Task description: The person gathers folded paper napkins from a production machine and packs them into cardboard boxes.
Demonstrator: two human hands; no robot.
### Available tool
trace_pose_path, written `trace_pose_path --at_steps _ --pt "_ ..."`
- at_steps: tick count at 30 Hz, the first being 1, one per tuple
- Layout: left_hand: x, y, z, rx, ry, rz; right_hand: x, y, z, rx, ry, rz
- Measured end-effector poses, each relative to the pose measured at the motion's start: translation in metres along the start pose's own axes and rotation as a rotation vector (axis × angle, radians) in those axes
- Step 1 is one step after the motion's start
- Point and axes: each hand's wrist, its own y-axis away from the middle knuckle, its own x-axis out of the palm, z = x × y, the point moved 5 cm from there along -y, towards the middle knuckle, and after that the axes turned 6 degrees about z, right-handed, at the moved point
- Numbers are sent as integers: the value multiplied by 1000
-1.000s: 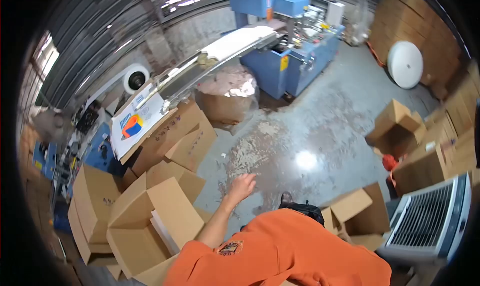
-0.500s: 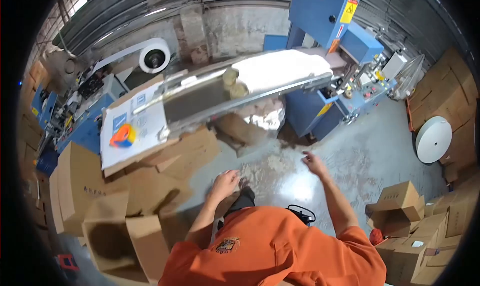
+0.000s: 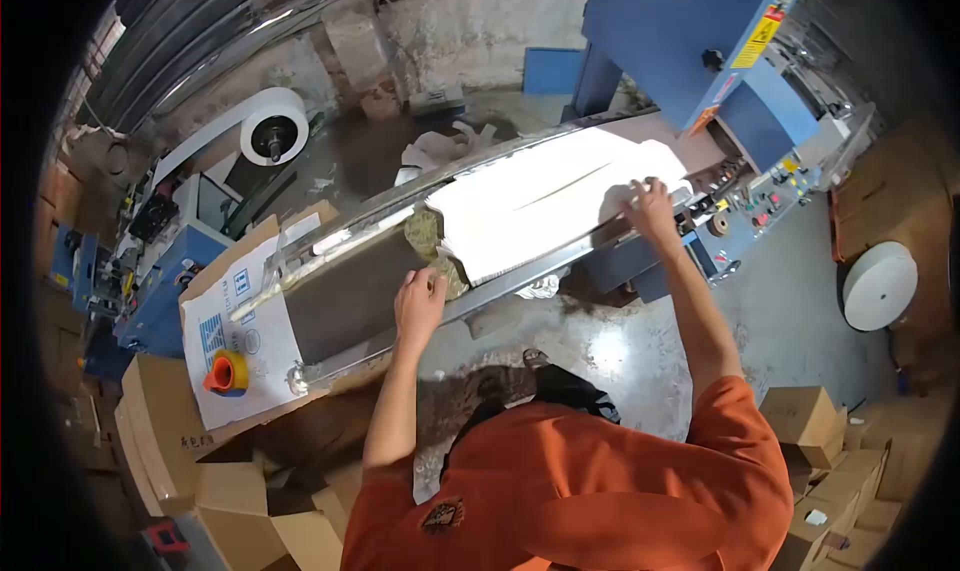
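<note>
A conveyor [image 3: 345, 306] runs from the lower left up to a blue machine [image 3: 670, 41]. On its belt lies a long row of bright white sheets [image 3: 540, 196], with two brownish-green lumps [image 3: 423, 233] against its left end. My left hand [image 3: 421, 306] is at the lower lump, fingers bent together; whether it grips the lump is hard to see. My right hand [image 3: 652, 211] is over the right part of the white sheets near the machine, its fingers apart and holding nothing.
An orange and yellow tape roll [image 3: 228, 373] sits on printed cardboard at the conveyor's left end. Open cardboard boxes [image 3: 235, 511] stand lower left, more boxes [image 3: 800, 421] lower right. A white roll [image 3: 880, 286] leans at the right; another white roll [image 3: 274, 139] is mounted upper left.
The view has come closer to the conveyor. My left hand has moved up to the lumps, and my right hand has moved from above the floor to the white sheets.
</note>
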Motion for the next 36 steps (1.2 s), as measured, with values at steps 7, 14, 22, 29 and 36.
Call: trace_pose_path --at_steps 7,14,22,29,36 --pt "21 -23 -10 -109 -574 -158 23 -19 36 -152 -42 178" --pt "60 -35 -16 -638 95 76 33 -50 38 -95 -365 616" --pt "68 -35 -23 -526 241 -122 31 -28 93 -202 -746 507" --pt "-65 70 -8 -419 242 -567 -35 -11 231 -380 -840 493" --pt "-179 315 119 -537 171 -1026 -50 113 509 -852 -707 648"
